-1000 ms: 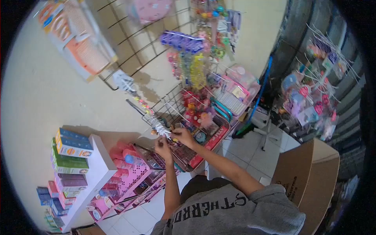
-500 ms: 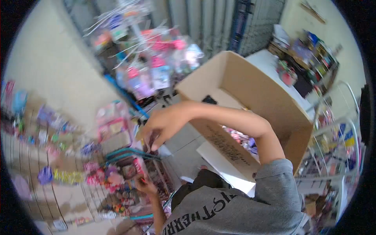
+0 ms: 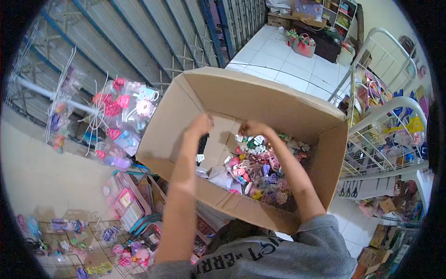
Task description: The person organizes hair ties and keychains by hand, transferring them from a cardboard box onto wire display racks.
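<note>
We reach both hands, left hand [image 3: 200, 124] and right hand [image 3: 249, 127], into the cardboard box [image 3: 260, 100] above packaged trinkets [image 3: 258, 169]; grip apparently empty, cannot tell

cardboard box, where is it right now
In the head view the large open brown cardboard box sits centre frame, right in front of the person, with both hands reaching into it above a heap of small colourful packaged trinkets.
</note>
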A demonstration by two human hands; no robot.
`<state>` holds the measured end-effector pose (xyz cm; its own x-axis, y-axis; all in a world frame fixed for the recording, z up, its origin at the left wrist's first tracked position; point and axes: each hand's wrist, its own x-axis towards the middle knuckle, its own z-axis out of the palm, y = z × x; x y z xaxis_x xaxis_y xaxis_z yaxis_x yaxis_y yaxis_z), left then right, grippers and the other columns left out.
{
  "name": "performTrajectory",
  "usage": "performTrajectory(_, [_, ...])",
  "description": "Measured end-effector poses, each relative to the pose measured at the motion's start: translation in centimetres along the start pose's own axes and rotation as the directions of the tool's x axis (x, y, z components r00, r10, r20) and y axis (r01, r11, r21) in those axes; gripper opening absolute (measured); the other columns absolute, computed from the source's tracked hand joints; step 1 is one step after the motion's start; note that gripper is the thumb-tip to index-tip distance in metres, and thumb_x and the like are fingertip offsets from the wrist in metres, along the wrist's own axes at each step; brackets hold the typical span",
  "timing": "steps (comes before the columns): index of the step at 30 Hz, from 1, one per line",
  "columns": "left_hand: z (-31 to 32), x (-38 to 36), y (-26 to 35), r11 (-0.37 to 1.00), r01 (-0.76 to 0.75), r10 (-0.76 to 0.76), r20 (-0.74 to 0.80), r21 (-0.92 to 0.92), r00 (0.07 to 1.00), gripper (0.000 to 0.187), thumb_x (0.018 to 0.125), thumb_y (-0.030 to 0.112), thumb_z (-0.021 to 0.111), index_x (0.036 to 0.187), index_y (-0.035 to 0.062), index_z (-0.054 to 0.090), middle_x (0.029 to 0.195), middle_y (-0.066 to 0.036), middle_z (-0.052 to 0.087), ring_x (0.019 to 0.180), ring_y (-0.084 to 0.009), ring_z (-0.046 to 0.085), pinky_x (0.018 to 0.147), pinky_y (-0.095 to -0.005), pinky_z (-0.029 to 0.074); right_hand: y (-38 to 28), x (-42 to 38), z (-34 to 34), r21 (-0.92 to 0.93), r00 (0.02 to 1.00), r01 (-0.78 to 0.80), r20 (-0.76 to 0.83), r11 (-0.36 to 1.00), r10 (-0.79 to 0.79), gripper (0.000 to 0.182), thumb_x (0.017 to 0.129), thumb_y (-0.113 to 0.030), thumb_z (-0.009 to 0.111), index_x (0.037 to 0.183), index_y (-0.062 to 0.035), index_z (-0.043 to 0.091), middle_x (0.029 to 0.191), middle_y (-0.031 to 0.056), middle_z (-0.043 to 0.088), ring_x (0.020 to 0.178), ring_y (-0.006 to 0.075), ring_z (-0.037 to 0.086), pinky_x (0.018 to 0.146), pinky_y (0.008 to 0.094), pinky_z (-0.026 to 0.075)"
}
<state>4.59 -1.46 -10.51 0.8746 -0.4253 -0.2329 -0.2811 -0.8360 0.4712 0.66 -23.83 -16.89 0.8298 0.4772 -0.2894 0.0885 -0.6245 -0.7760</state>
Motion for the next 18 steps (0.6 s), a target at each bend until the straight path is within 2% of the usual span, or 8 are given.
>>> performTrajectory(2, [5.5, 0.6, -0.9, 0.938, 0.051, -0.147, 0.261, 0.343, 0.954, 0.025, 0.063, 0.017, 0.052, 0.085, 0.0041, 0.056, 0.089, -0.016, 0.054, 0.084, -0.0285, 0.052, 0.071, -0.0367, 0.043, 3.1, -0.2, 2.7, 0.092, 0.983, -0.07, 0.174, 0.993, 0.053, 0.03, 0.058, -0.016, 0.057, 0.086, -0.0049, 0.057, 0.082, 0.0095, 0.058, 0.074, 0.0182, 0.053, 0.066, 0.0279, 0.042])
performTrajectory(3, [6.9, 0.4, 0.8, 0.881, 0.083, -0.33, 0.48, 0.466, 0.813, 0.027, 0.062, 0.017, 0.052, 0.087, 0.0052, 0.057, 0.09, -0.015, 0.054, 0.086, -0.0278, 0.052, 0.072, -0.036, 0.043, 4.4, -0.4, 4.3, 0.131, 0.951, -0.073, 0.307, 0.989, 0.03, 0.031, 0.057, -0.017, 0.059, 0.086, -0.006, 0.057, 0.082, 0.0094, 0.058, 0.073, 0.0182, 0.053, 0.065, 0.0283, 0.042])
performTrajectory(4, [16.2, 3.8, -7.0, 0.857, 0.035, -0.348, 0.527, 0.514, 0.775, 0.031, 0.06, 0.017, 0.054, 0.089, 0.0061, 0.056, 0.093, -0.016, 0.053, 0.086, -0.0278, 0.052, 0.074, -0.0349, 0.041, 5.5, -0.5, 6.1, 0.161, 0.957, -0.027, 0.29, 0.987, -0.021, 0.035, 0.055, -0.019, 0.061, 0.087, -0.0072, 0.057, 0.082, 0.009, 0.058, 0.073, 0.0178, 0.053, 0.065, 0.0283, 0.042])
performTrajectory(7, [14.9, -0.9, -0.6, 0.941, 0.162, -0.284, 0.433, 0.297, 0.856, 0.034, 0.059, 0.016, 0.056, 0.091, 0.005, 0.055, 0.095, -0.017, 0.052, 0.088, -0.028, 0.051, 0.078, -0.0347, 0.039, 5.3, -1.8, 9.1, -0.021, 0.936, 0.078, 0.347, 0.997, -0.066, 0.04, 0.047, -0.024, 0.068, 0.083, -0.0094, 0.059, 0.08, 0.0079, 0.058, 0.07, 0.0182, 0.054, 0.062, 0.028, 0.043])
performTrajectory(11, [17.2, -1.6, -0.4, 0.954, 0.245, -0.293, 0.353, 0.175, 0.889, 0.048, 0.055, 0.022, 0.059, 0.099, 0.0047, 0.05, 0.104, -0.016, 0.047, 0.097, -0.0271, 0.045, 0.083, -0.0353, 0.036, 3.1, -3.3, 9.0, -0.262, 0.974, -0.121, 0.157, 0.958, 0.166, 0.038, 0.04, -0.026, 0.071, 0.071, -0.0079, 0.061, 0.07, 0.0077, 0.059, 0.065, 0.0193, 0.055, 0.059, 0.0271, 0.043])
performTrajectory(13, [18.2, -1.4, -1.6, 0.938, 0.291, -0.337, 0.292, 0.191, 0.895, 0.053, 0.054, 0.025, 0.061, 0.101, 0.0048, 0.048, 0.106, -0.016, 0.045, 0.099, -0.0266, 0.043, 0.083, -0.0353, 0.035, 4.5, -3.4, 8.4, 0.165, 0.993, -0.013, 0.116, 0.986, -0.007, 0.038, 0.04, -0.026, 0.072, 0.072, -0.0078, 0.06, 0.068, 0.0075, 0.059, 0.065, 0.0183, 0.055, 0.059, 0.0266, 0.043])
performTrajectory(15, [18.8, -1.1, -3.2, 0.974, 0.206, -0.227, 0.49, 0.098, 0.841, 0.062, 0.049, 0.029, 0.064, 0.104, 0.006, 0.045, 0.108, -0.016, 0.043, 0.1, -0.0275, 0.042, 0.085, -0.0344, 0.034, 3.5, -4.9, 5.0, 0.184, 0.996, -0.045, 0.082, 0.982, 0.03, 0.028, 0.047, -0.022, 0.07, 0.069, -0.0075, 0.06, 0.066, 0.0045, 0.058, 0.062, 0.0155, 0.054, 0.059, 0.0258, 0.042])
performTrajectory(18, [16.2, -2.8, 0.2, 0.979, 0.187, -0.2, 0.484, 0.076, 0.852, 0.063, 0.048, 0.031, 0.065, 0.103, 0.0056, 0.046, 0.106, -0.017, 0.044, 0.099, -0.0275, 0.043, 0.084, -0.0335, 0.035, 4.6, -5.8, 2.4, 0.216, 0.993, 0.109, -0.071, 0.97, -0.096, 0.021, 0.05, -0.011, 0.068, 0.066, -0.0044, 0.056, 0.062, 0.0056, 0.057, 0.059, 0.0123, 0.053, 0.055, 0.0249, 0.041])
